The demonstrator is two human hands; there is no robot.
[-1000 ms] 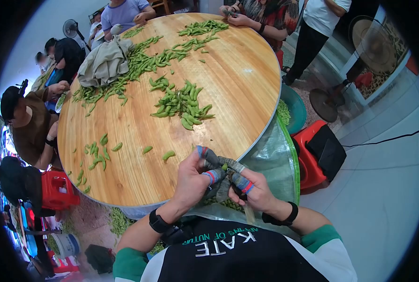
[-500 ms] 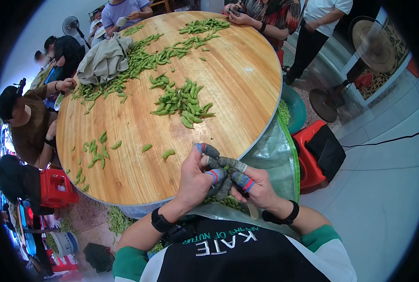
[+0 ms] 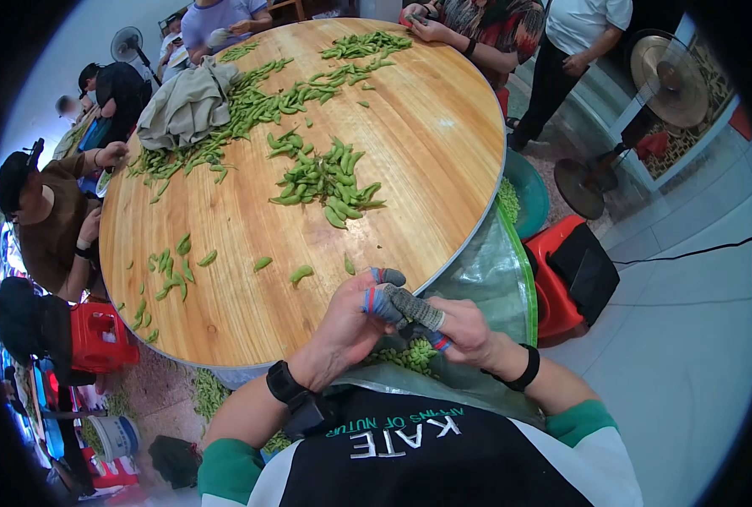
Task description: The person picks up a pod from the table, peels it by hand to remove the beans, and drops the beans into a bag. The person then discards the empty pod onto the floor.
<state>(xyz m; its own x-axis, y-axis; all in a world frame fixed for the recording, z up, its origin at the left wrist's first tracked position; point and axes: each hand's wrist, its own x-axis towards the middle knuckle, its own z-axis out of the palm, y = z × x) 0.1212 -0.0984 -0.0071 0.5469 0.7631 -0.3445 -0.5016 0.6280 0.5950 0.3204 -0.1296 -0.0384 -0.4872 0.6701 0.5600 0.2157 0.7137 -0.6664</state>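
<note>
My left hand [image 3: 352, 314] and my right hand [image 3: 453, 328] meet at the near edge of the round wooden table [image 3: 426, 152], both wearing grey finger covers with blue and red bands. Their fingers are pressed together, and whatever lies between them is too hidden to name. Just beyond my left hand lies a single green pod [image 3: 349, 264]. Further up the table is a pile of green pods [image 3: 329, 182]. Below my hands, shelled green beans [image 3: 411, 357] rest on a clear plastic sheet [image 3: 485, 291] with a green edge.
A grey cloth [image 3: 188, 110] lies among more pods [image 3: 262, 106] at the far left. People sit around the table, and one stands at upper right. To the right are a teal basin [image 3: 528, 196], a red stool [image 3: 553, 291] and a fan [image 3: 667, 80].
My fingers have shifted and closed more tightly together. A pod now shows on the table beyond my left hand. The standing person's arm has moved.
</note>
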